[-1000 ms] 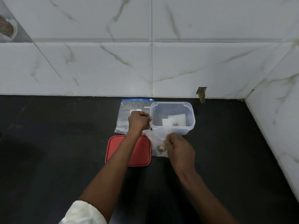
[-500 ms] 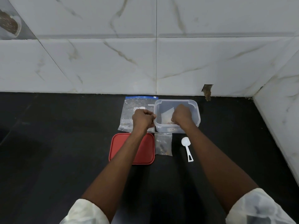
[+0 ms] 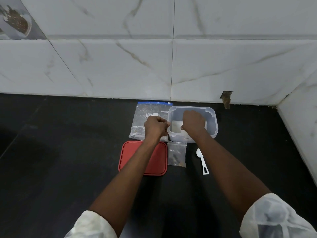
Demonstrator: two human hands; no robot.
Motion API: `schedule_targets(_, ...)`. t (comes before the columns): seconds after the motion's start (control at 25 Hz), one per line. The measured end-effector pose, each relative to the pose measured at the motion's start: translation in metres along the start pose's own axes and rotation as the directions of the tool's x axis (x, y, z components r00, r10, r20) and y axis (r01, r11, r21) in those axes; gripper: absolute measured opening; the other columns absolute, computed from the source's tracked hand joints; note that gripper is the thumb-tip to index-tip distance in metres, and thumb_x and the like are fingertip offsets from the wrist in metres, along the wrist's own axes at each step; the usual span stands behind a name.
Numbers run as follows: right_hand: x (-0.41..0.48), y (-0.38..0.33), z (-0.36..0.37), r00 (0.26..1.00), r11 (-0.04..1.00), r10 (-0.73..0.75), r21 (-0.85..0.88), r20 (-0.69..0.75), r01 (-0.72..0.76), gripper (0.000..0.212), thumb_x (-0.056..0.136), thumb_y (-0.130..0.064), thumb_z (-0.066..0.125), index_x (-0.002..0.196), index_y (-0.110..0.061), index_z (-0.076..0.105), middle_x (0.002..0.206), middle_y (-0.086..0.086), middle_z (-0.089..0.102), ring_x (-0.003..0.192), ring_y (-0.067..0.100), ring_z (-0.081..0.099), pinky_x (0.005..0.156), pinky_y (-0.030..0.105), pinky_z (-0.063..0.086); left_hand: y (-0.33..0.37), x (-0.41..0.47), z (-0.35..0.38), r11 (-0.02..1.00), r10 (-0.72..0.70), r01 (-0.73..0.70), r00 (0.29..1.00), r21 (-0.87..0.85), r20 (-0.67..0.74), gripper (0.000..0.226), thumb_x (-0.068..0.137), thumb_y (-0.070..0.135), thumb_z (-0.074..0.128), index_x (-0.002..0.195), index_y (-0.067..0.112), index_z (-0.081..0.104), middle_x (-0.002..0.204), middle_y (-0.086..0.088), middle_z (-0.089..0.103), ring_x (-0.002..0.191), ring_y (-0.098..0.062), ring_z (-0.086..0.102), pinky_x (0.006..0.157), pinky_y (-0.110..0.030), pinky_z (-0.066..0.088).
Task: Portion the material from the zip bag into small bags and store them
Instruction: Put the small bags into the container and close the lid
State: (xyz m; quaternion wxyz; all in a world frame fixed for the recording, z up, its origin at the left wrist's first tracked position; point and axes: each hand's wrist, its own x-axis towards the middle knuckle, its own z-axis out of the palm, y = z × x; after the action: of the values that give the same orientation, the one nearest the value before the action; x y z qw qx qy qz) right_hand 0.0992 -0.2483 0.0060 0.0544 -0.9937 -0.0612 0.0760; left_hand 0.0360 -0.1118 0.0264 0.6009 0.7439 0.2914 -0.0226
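Head view, looking down at a black worktop that meets a marble-tiled wall. A clear plastic container stands open close to the wall.

The right hand reaches down inside the container, above a pale small bag lying on its floor. The fingers point downward and are hidden beneath the knuckles, so I cannot tell whether they pinch anything. The hand is probably setting a bag down or taking one out, since the container appears to be the store.

The left hand hovers at the container's left rim. Its fingers are curled tight, thumb against forefinger, and whether they hold anything is unclear.

The zip bag lies flat just left of the container, its blue seal toward the wall, within easy reach.

In front of the container's left corner lies a filled small bag. A white scoop lies in front of its right half. The red lid sits to the front left, apparently set aside so the container is open for storing.
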Motion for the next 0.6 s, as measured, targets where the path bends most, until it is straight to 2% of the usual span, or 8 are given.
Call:
schedule_targets(0.12, 0.007, 0.000, 0.001, 0.981, 0.994, -0.079, 0.092, 0.180, 0.063, 0.040, 0.077, -0.019, 0.079, 0.114, -0.008, 0.065, 0.113, 0.008, 0.067, 0.100, 0.026, 0.065, 0.089, 0.036, 0.053, 0.001, -0.001, 0.000, 1.000, 0.009, -0.009, 1.000, 0.001, 0.001, 0.011, 0.083, 0.001, 0.076, 0.092, -0.005, 0.071, 0.089, -0.021, 0.073, 0.061, -0.022, 0.066, 0.069, -0.042, 0.064)
schedule_targets(0.2, 0.011, 0.000, 0.004, 0.954, 0.989, -0.146, 0.058, 0.260, 0.136, 0.039, 0.080, -0.017, 0.075, 0.117, -0.008, 0.066, 0.117, 0.009, 0.066, 0.104, 0.026, 0.063, 0.093, 0.034, 0.050, 0.001, -0.003, 0.001, 1.000, 0.013, -0.013, 1.000, 0.001, -0.006, 0.008, 0.084, 0.001, 0.076, 0.088, -0.002, 0.070, 0.089, -0.021, 0.073, 0.061, -0.022, 0.066, 0.069, -0.042, 0.064)
schedule_targets(0.28, 0.008, -0.001, -0.003, 0.949, 0.988, -0.157, 0.060, 0.274, 0.146, 0.036, 0.082, -0.019, 0.073, 0.116, -0.007, 0.067, 0.115, 0.009, 0.067, 0.103, 0.026, 0.063, 0.093, 0.033, 0.049, 0.001, -0.004, 0.001, 1.000, 0.010, -0.010, 1.000, -0.003, -0.007, 0.008, 0.084, 0.001, 0.076, 0.089, -0.001, 0.070, 0.089, -0.021, 0.073, 0.061, -0.022, 0.066, 0.070, -0.042, 0.064)
schedule_targets(0.36, -0.001, -0.002, -0.019, 0.983, 0.971, -0.125, 0.221, 0.137, 0.093, 0.023, 0.085, -0.018, 0.070, 0.104, -0.005, 0.071, 0.101, 0.010, 0.071, 0.092, 0.025, 0.068, 0.086, 0.033, 0.053, 0.000, -0.002, 0.001, 1.000, 0.005, -0.005, 1.000, -0.009, -0.004, 0.009, 0.084, 0.002, 0.076, 0.091, -0.002, 0.070, 0.089, -0.020, 0.073, 0.059, -0.020, 0.065, 0.068, -0.040, 0.064)
schedule_targets(0.44, -0.025, -0.001, -0.036, 0.999, 0.845, -0.023, 0.533, -0.041, 0.041, 0.014, 0.088, -0.014, 0.064, 0.084, -0.003, 0.072, 0.076, 0.012, 0.073, 0.065, 0.022, 0.071, 0.067, 0.033, 0.059, 0.001, -0.002, 0.000, 1.000, -0.002, 0.002, 1.000, -0.012, 0.000, 0.009, 0.084, 0.001, 0.076, 0.091, -0.002, 0.070, 0.088, -0.020, 0.072, 0.059, -0.019, 0.065, 0.064, -0.036, 0.064)
schedule_targets(0.48, -0.042, 0.003, -0.039, 0.999, 0.720, 0.037, 0.694, -0.034, -0.003, 0.017, 0.089, -0.013, 0.063, 0.079, -0.002, 0.070, 0.068, 0.013, 0.071, 0.053, 0.021, 0.068, 0.054, 0.033, 0.058, 0.001, -0.002, 0.000, 1.000, -0.003, 0.003, 1.000, -0.012, 0.001, 0.009, 0.084, 0.001, 0.075, 0.091, -0.002, 0.070, 0.088, -0.020, 0.072, 0.059, -0.019, 0.064, 0.062, -0.035, 0.063)
schedule_targets(0.56, -0.075, 0.013, -0.030, 0.989, 0.576, 0.041, 0.805, 0.143, -0.141, 0.017, 0.089, -0.014, 0.065, 0.079, 0.000, 0.066, 0.066, 0.017, 0.069, 0.050, 0.024, 0.066, 0.045, 0.030, 0.053, 0.001, -0.001, 0.000, 1.000, -0.004, 0.004, 1.000, -0.004, 0.002, 0.009, 0.084, 0.001, 0.076, 0.091, -0.002, 0.070, 0.088, -0.019, 0.072, 0.061, -0.019, 0.065, 0.058, -0.031, 0.062)
schedule_targets(0.6, -0.089, 0.016, -0.018, 0.972, 0.634, 0.062, 0.743, 0.227, -0.214, 0.016, 0.087, -0.016, 0.067, 0.080, -0.002, 0.065, 0.070, 0.017, 0.070, 0.058, 0.026, 0.069, 0.049, 0.031, 0.055, 0.001, -0.002, 0.000, 1.000, -0.007, 0.007, 1.000, -0.002, 0.003, 0.010, 0.084, 0.001, 0.076, 0.092, -0.002, 0.071, 0.090, -0.019, 0.073, 0.062, -0.020, 0.066, 0.057, -0.030, 0.062)
